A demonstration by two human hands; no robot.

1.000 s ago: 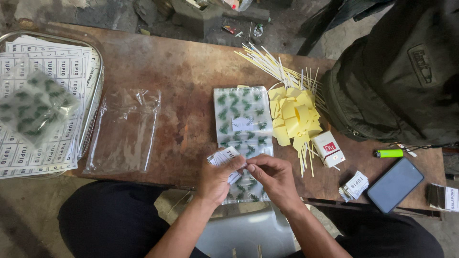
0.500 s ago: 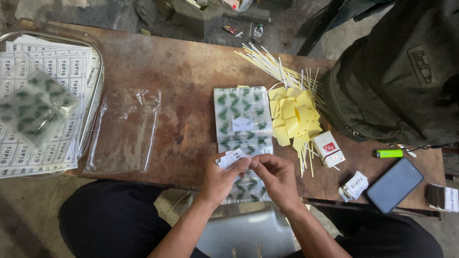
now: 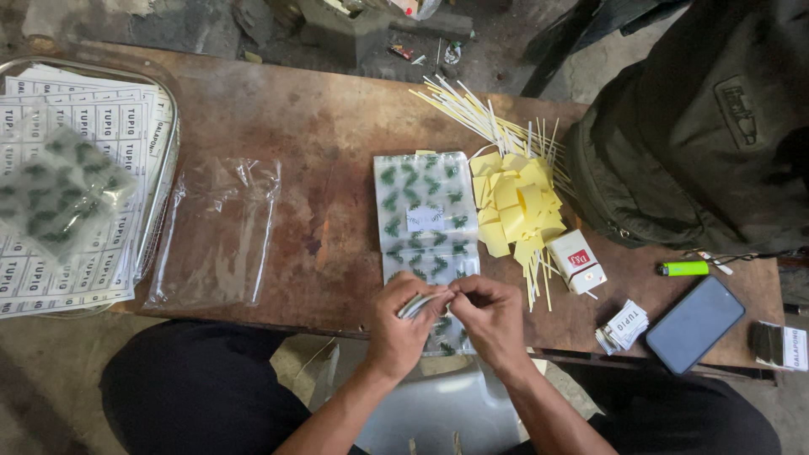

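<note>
Soft, even daylight, dim at 12 o'clock; faint glare on clear plastic bag [image 3: 215, 232]; sharp centre, slight stretching toward frame edges.

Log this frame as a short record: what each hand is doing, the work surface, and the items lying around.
left hand: left hand pinches a small white label at the table's near edge
right hand: right hand grips the same label from the other side
under hands: clear bags with green leaf print
surface: worn brown wooden table
right of bags: yellow tags on pale sticks; small white box; green lighter; dark phone; dark backpack
left: plain clear bag; tray of printed label sheets
</note>
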